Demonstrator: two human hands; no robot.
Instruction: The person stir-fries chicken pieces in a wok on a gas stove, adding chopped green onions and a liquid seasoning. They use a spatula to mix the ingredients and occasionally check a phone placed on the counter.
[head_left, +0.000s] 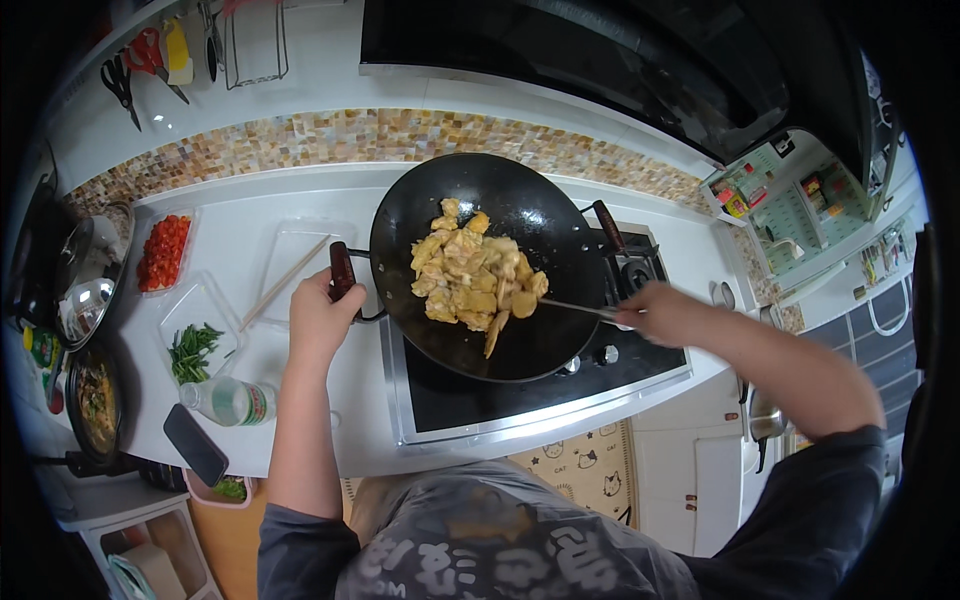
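A black two-handled wok (487, 360) is over a gas hob (450, 409), partly covering it. Chunks of pale yellow-brown food (472, 277), possibly chicken, lie heaped in the wok. With my left hand (319, 311) I grip the wok's left handle (343, 270), which is dark red-brown. My right hand (660, 315) holds a thin metal utensil (574, 306) that reaches over the wok's right rim into the food. Its working end is hidden among the chunks, so its exact kind is unclear. The right handle (609, 226) stands free of both hands.
Left on the counter are chopped red pieces (163, 253) in a plastic tray, cut greens (196, 352) in another, chopsticks (285, 281) and a plastic bottle (229, 401). A smartphone (195, 444) overhangs the front edge. A range hood (600, 67) juts out above the wok.
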